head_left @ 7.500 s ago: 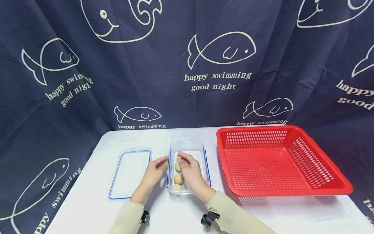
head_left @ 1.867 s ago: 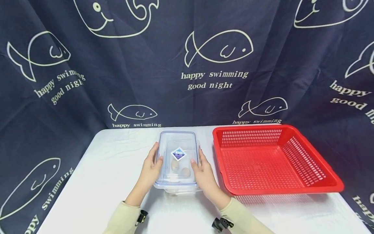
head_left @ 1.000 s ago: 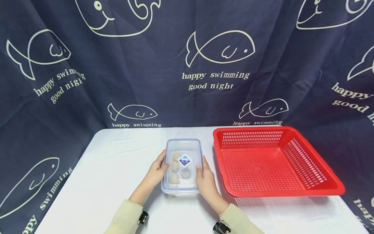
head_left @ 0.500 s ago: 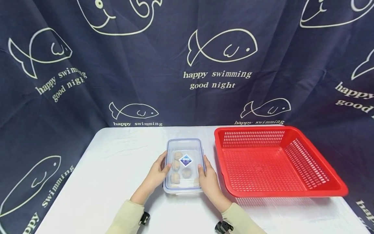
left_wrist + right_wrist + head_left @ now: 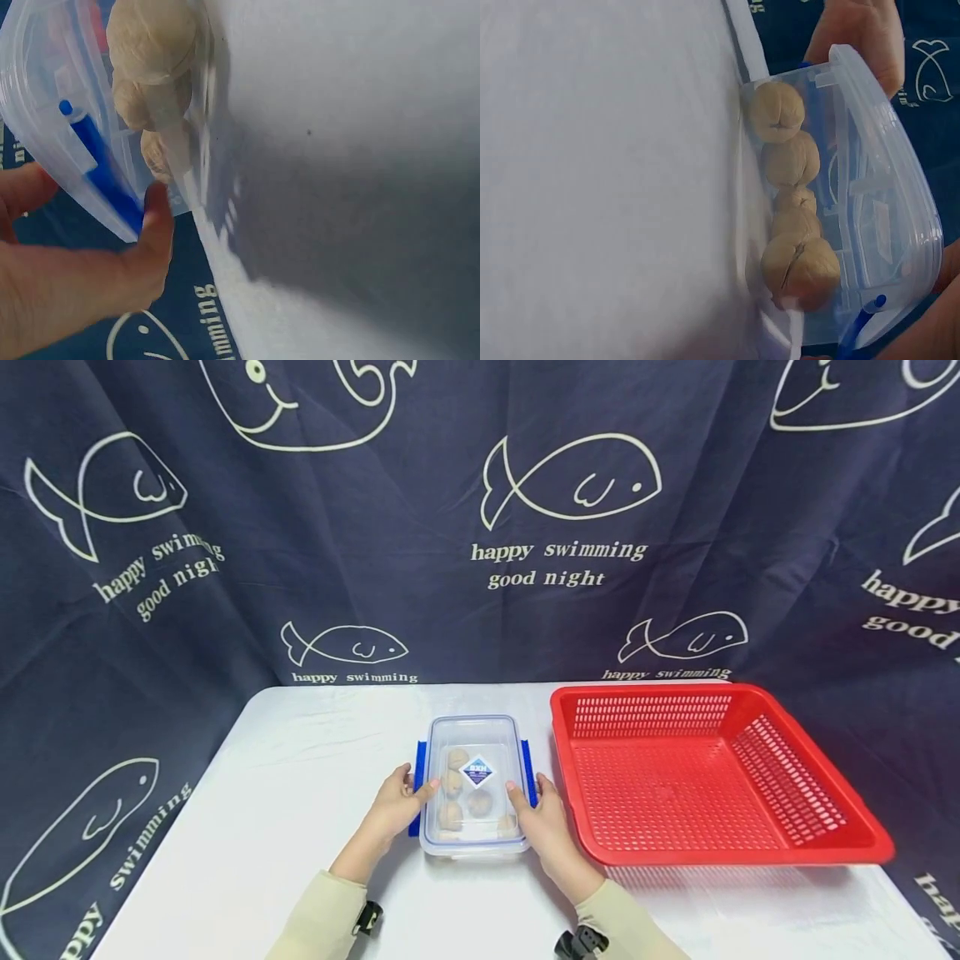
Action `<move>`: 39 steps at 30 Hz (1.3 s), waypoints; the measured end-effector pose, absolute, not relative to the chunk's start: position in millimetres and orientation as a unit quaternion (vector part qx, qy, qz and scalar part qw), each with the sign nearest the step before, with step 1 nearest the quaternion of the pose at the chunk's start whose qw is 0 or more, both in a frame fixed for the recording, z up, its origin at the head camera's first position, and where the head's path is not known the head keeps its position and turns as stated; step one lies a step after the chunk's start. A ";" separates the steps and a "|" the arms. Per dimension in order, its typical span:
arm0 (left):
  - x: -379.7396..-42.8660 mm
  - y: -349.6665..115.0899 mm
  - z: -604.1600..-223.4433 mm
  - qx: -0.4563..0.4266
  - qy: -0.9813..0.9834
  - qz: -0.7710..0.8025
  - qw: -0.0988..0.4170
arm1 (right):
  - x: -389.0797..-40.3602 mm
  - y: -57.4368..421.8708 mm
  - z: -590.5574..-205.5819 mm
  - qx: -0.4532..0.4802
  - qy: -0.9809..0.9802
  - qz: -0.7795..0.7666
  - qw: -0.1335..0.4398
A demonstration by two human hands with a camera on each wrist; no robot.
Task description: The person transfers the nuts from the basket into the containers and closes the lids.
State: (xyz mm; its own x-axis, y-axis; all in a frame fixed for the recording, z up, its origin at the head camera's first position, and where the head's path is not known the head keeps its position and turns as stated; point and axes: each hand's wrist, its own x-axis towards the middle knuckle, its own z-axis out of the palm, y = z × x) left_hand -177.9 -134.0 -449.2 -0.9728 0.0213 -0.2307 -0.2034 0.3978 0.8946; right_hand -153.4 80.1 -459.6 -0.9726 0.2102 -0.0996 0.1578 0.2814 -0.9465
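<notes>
A clear plastic food container [image 5: 480,853] stands on the table under a clear lid [image 5: 480,731] with a blue seal and a diamond-shaped label. Inside lie several walnuts [image 5: 451,816], their seams plain in the right wrist view. A blue left latch [image 5: 414,822] and a blue right latch [image 5: 527,758] stick out sideways. My left hand [image 5: 390,808] has its thumb on the lid's left edge and its fingers at that latch. On the other side my right hand [image 5: 551,827] grips likewise, thumb on the lid, fingers by the right latch.
A large red basket [image 5: 738,853] of perforated plastic stands right of the container, close beside my right hand. The white-covered table [image 5: 315,760] ends at the back against a dark blue curtain [image 5: 420,568] with fish drawings.
The right hand has left the walnuts, and the lid has gone from the table's left onto the container. Within the last half second both blue latches have come into view, spread outward.
</notes>
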 end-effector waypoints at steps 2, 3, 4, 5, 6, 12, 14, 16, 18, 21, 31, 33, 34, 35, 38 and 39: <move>-177.6 -129.5 -449.4 -0.050 0.848 0.523 0.069 | -153.3 80.1 -460.4 -0.116 -0.810 0.573 0.049; -177.5 -127.0 -450.4 -0.042 0.855 0.514 0.050 | -153.0 80.0 -460.8 -0.114 -0.815 0.565 0.063; -177.1 -124.5 -452.0 -0.032 0.861 0.507 0.030 | -152.6 79.9 -461.5 -0.110 -0.818 0.559 0.077; -176.1 -121.9 -453.8 -0.024 0.866 0.500 0.013 | -151.9 79.8 -462.2 -0.105 -0.821 0.554 0.091; -175.0 -119.4 -455.6 -0.015 0.869 0.495 -0.003 | -151.3 79.5 -463.1 -0.098 -0.822 0.551 0.102; -172.9 -108.0 -460.5 0.020 0.863 0.505 -0.021 | -150.6 77.2 -462.0 -0.064 -0.837 0.526 0.137; -174.0 -106.3 -459.7 0.024 0.861 0.507 -0.016 | -151.8 75.9 -460.2 -0.055 -0.847 0.512 0.135; -175.4 -105.3 -459.2 0.033 0.863 0.503 -0.017 | -153.8 74.8 -459.4 -0.046 -0.855 0.498 0.137; -176.9 -103.9 -458.4 0.043 0.865 0.500 -0.016 | -155.3 74.1 -459.1 -0.040 -0.861 0.487 0.141; -179.6 -101.1 -456.3 0.054 0.865 0.499 -0.010 | -157.7 72.9 -459.5 -0.028 -0.866 0.472 0.164; -181.9 -99.6 -456.4 0.042 0.874 0.483 -0.022 | -158.8 65.0 -460.3 -0.012 -0.876 0.447 0.180; -181.5 -101.8 -455.8 0.039 0.877 0.478 -0.029 | -159.9 62.4 -458.1 -0.009 -0.880 0.443 0.170; -181.3 -103.0 -455.3 0.036 0.878 0.476 -0.030 | -160.5 61.2 -456.6 -0.007 -0.883 0.439 0.165; -181.3 -104.1 -455.1 0.034 0.879 0.474 -0.031 | -161.1 60.1 -455.4 -0.005 -0.886 0.435 0.158; -180.4 -106.6 -453.1 0.033 0.888 0.457 -0.039 | -162.2 57.5 -451.1 0.010 -0.899 0.416 0.138; -180.2 -107.5 -452.1 0.033 0.891 0.451 -0.038 | -162.4 57.2 -449.3 0.017 -0.903 0.409 0.131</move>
